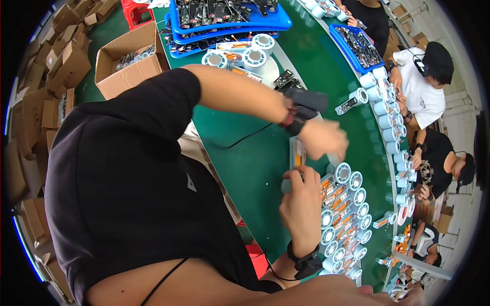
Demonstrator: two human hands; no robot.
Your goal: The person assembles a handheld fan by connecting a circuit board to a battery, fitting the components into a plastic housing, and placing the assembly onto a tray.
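Observation:
My right hand [302, 201] is closed around a light-blue round-headed device; its rounded end [286, 184] shows beside my fingers. Just beyond these fingers is a grey casing with an orange label [297, 153]; whether it belongs to the held device I cannot tell. My left hand [324, 140] hovers over the table next to that casing. Motion smears its fingers, so what it holds, if anything, is unclear. To the right of my right hand, rows of similar light-blue devices [342, 172] with silver discs, orange-labelled parts and wires stand close together.
Blue trays [283, 23] of black parts are stacked at the far end of the green table [235, 173], near more devices [254, 57]. A cardboard box [115, 79] stands beside it. Across the table, several co-workers [426, 97] sit behind a line of devices [384, 108].

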